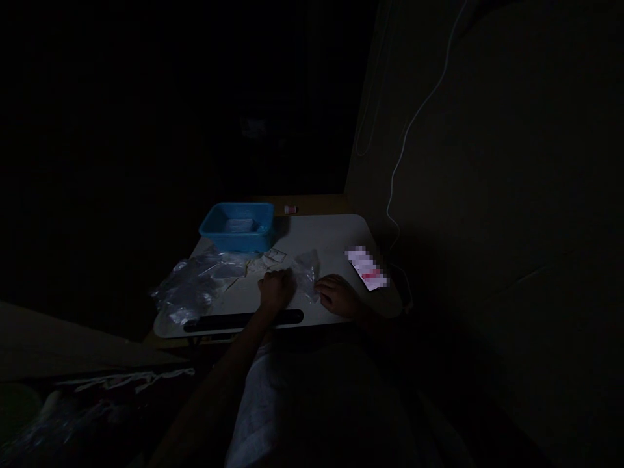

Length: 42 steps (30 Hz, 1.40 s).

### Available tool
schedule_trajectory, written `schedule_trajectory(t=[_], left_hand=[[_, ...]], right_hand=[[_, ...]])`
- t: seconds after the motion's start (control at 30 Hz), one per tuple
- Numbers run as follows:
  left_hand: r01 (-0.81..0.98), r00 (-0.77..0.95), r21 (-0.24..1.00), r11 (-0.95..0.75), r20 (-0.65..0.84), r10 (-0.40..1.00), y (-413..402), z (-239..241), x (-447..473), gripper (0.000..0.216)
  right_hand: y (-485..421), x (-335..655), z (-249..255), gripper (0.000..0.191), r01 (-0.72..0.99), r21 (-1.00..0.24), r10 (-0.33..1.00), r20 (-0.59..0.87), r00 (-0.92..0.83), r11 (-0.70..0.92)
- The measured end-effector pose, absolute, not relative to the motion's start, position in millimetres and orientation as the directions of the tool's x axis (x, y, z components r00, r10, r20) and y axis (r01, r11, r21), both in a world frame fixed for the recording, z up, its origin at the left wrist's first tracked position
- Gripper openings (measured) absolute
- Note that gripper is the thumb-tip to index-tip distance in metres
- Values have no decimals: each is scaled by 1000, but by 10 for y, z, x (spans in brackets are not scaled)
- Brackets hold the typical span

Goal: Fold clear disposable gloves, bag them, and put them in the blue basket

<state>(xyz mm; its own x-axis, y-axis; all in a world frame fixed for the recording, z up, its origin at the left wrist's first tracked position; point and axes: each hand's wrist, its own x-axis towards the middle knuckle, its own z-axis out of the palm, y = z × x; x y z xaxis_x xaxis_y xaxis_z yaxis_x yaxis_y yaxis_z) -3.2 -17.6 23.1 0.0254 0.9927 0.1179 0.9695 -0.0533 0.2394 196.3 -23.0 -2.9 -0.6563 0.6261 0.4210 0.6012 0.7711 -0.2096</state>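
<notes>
A small clear plastic bag (306,270) lies on the white table (326,227) between my two hands. From the right, the fingertips of my right hand (338,297) curl and pinch at the bag's near edge. My left hand (275,290) is closed in a fist at the left of the bag, resting low over the table; whatever its fingers may hold is hidden. Beyond the left hand are crumpled whitish scraps (266,260). The room is very dark, so fine detail of the fingers is lost.
A blue plastic basin (244,244) with pale contents stands at the back left. Crumpled clear plastic (188,289) covers the left side. A lit phone (366,268) lies at right, near a white cable (402,149) along the wall. A small bottle (290,210) lies behind the table.
</notes>
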Motion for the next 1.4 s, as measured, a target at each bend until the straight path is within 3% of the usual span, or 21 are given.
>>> schedule_trajectory(t=[0.2, 0.53, 0.8, 0.9, 1.4], left_hand=[[867, 152, 422, -265, 282, 947, 35, 86, -37, 25], [843, 347, 269, -466, 391, 853, 232, -41, -35, 27], [863, 348, 223, -453, 389, 853, 273, -82, -39, 26], [872, 328, 224, -435, 393, 859, 279, -74, -38, 27], [877, 356, 199, -437, 340, 870, 282, -39, -21, 27]], right_hand=[[-235, 1961, 2, 18, 607, -182, 619, 420, -664, 774], [-246, 1954, 11, 18, 646, -153, 644, 401, -652, 748], [-308, 1807, 83, 21, 776, -135, 744, 423, -517, 616], [-305, 1734, 96, 14, 801, -126, 763, 419, -492, 586], [-264, 1867, -35, 25, 603, -151, 605, 411, -682, 783]])
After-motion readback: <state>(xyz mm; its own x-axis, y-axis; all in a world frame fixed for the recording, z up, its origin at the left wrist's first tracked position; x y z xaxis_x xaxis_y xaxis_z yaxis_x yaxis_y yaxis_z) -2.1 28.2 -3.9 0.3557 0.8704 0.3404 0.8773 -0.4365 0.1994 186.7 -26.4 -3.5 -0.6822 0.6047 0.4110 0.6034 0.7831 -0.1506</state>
